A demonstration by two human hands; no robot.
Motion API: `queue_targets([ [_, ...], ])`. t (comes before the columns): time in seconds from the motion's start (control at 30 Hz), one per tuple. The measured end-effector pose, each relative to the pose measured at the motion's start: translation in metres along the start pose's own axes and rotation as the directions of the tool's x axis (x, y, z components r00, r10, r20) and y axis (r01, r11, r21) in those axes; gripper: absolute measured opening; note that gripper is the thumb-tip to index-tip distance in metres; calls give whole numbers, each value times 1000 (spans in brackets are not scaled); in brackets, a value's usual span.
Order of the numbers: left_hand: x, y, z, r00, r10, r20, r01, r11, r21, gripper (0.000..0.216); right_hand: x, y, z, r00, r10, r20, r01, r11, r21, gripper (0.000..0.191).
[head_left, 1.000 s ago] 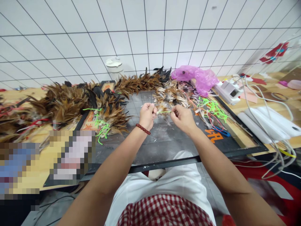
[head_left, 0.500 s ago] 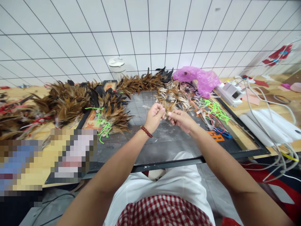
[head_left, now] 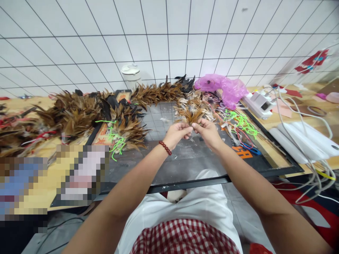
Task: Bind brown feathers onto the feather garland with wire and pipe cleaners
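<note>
My left hand (head_left: pixel 177 134) and my right hand (head_left: pixel 208 132) meet fingertip to fingertip over the dark cutting mat (head_left: pixel 185 158). Both pinch the base of a small tuft of brown feathers (head_left: pixel 192 115), which fans upward from my fingers. A red bead bracelet (head_left: pixel 165 147) circles my left wrist. Just behind the tuft lies a loose heap of pale and brown feathers (head_left: pixel 194 104). A long string of tied brown and black feathers (head_left: pixel 79 114) runs along the left and back of the mat.
Green cord pieces (head_left: pixel 242 123) and blue scissors (head_left: pixel 250 150) lie right of my hands. A pink plastic bag (head_left: pixel 225 86), a white device (head_left: pixel 258 102), white tubes (head_left: pixel 304 139) and cables crowd the right. A white lidded jar (head_left: pixel 130 74) stands by the tiled wall.
My hands, apart a second ago with a green cord stretched between them, have come together. They now pinch a feather tuft, and the cord no longer shows.
</note>
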State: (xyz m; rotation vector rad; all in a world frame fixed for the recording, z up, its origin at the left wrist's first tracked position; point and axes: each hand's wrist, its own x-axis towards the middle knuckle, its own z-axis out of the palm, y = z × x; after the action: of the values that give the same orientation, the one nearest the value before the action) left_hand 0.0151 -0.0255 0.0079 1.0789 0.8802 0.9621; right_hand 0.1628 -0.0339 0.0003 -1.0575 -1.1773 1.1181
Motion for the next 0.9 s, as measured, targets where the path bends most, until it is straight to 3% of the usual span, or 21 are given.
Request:
queue_targets([
  [0.3, 3, -11, 6, 990, 112, -92, -109, 994, 32, 17, 7, 7, -1, 997, -67, -28, 69, 993, 91, 49],
  [0.47, 11, -21, 0, 929, 332, -165, -276, 917, 288, 15, 14, 1, -9, 994, -112, 9, 112, 994, 2, 40],
  [0.57, 14, -25, -6, 892, 416, -177, -309, 847, 433, 14, 12, -6, -15, 993, -111, 44, 114, 992, -63, 41],
  [0.7, 14, -27, -9, 901, 409, -143, -267, 783, 562, 12, 6, -8, -14, 991, -113, 75, 122, 986, -116, 47],
  [0.83, 14, -28, -10, 915, 398, -74, -273, 742, 612, 10, 1, -1, -6, 979, -137, 148, 161, 973, -164, 34],
  [0.9, 15, -29, -11, 923, 375, -90, -247, 753, 610, 6, 0, -1, -2, 980, -178, 92, 193, 962, -194, 28],
])
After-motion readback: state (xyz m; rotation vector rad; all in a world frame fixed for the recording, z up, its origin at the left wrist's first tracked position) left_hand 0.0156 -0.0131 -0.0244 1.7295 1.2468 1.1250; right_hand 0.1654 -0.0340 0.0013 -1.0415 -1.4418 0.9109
